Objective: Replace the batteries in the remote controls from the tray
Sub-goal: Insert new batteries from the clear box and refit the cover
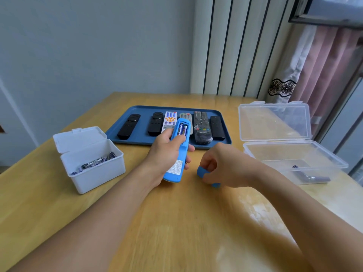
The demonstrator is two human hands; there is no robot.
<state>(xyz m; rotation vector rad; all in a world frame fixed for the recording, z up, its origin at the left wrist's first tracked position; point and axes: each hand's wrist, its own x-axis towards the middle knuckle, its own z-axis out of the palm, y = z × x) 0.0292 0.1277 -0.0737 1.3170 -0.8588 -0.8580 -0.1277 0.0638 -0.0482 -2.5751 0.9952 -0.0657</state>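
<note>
My left hand (167,152) grips a blue remote control (176,154) back side up, above the table. Its battery compartment is uncovered and holds two batteries (182,130) side by side. To the right, my right hand (214,163) curls its fingers round the blue battery cover (202,172), low over the table top. Behind my hands lies a blue tray (137,112) with several remotes in a row: black ones, a white one with orange buttons (170,119), a grey one and a long dark one (201,124).
A white lidded box (92,163), lid up, stands at the left with several batteries inside. At the right a clear plastic box (294,160) stands with its lid raised and a couple of batteries on its bottom. Wall, slatted panel and curtain lie behind the wooden table.
</note>
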